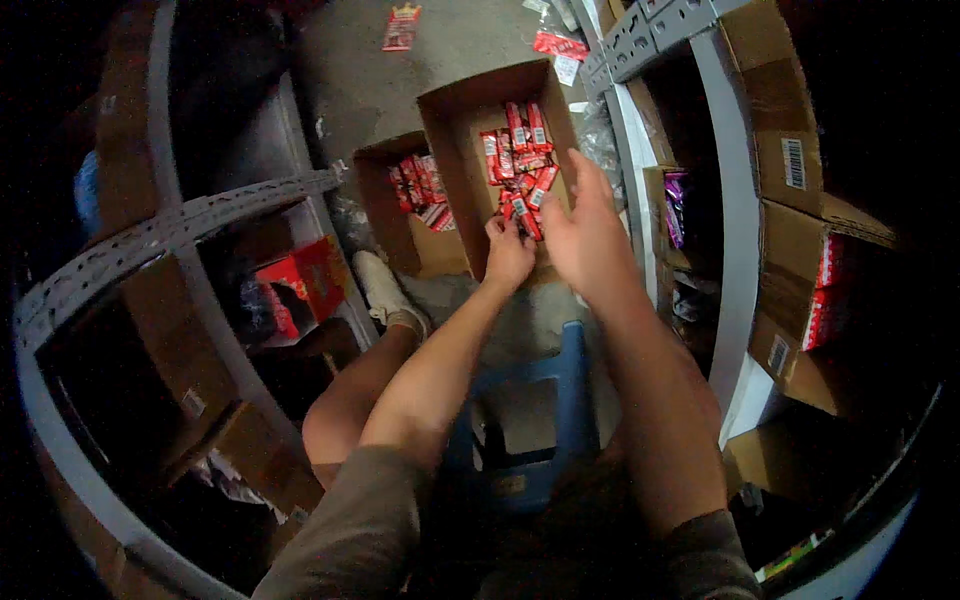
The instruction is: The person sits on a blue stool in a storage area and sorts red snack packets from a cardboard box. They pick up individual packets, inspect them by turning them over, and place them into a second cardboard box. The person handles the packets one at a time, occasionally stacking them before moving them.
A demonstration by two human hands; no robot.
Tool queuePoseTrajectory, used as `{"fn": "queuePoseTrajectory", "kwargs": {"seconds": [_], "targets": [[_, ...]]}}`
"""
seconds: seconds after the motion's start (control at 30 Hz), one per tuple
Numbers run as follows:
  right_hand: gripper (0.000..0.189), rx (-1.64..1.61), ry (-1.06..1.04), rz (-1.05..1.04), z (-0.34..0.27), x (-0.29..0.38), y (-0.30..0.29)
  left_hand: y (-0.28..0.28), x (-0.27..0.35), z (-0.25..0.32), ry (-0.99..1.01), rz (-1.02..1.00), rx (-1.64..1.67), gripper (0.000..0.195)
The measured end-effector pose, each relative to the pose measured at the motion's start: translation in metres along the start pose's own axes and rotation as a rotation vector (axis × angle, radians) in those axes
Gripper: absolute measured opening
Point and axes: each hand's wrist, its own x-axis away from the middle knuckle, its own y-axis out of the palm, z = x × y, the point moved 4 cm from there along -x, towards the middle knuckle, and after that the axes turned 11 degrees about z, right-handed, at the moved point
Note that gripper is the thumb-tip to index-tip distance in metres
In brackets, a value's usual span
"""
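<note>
Before me on the floor stands an open cardboard box [457, 176] holding a loose pile of small red wrapped packets [517, 142], some with barcodes. My left hand [512, 253] reaches over its near end, fingertips at the nearest packets; whether they grip one is hidden. Above the box's right side, my right hand [589, 240] is slightly blurred, thumb apart from the fingers, and I see nothing in it. Against the left of this box sits a second cardboard box [386, 217], with more red packets [421, 187] inside.
A blue plastic stool [574, 390] is beneath me, and my shoe [386, 289] is beside the left box. Metal shelving [247, 206] on the left and another rack [709, 150] on the right hold cartons. Red wrappers [402, 28] and clear plastic [600, 135] litter the concrete floor.
</note>
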Motion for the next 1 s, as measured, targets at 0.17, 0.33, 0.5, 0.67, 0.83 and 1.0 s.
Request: {"fn": "queuePoseTrajectory", "kwargs": {"seconds": [0.17, 0.33, 0.5, 0.67, 0.83, 1.0], "targets": [[0.048, -0.108, 0.125, -0.091, 0.028, -0.008, -0.015, -0.113, 0.03, 0.127, -0.079, -0.081, 0.174, 0.055], [0.058, -0.4, 0.449, -0.659, -0.018, 0.017, -0.007, -0.223, 0.044, 0.167, 0.127, 0.041, 0.348, 0.041], [0.042, -1.059, 0.588, -0.884, -0.031, 0.044, 0.02, -0.234, 0.046, 0.156, -0.213, -0.067, 0.94, 0.031], [0.038, -0.704, 0.152, -0.467, -0.043, 0.029, 0.019, -0.213, 0.032, 0.169, -0.289, 0.04, 1.089, 0.042], [0.046, -0.406, -0.374, -0.25, -0.056, 0.036, 0.01, -0.209, 0.014, 0.173, -0.195, 0.079, 1.134, 0.045], [0.054, -0.816, 0.16, -0.352, -0.048, 0.028, 0.017, -0.211, 0.01, 0.168, -0.321, 0.051, 1.206, 0.041]]}}
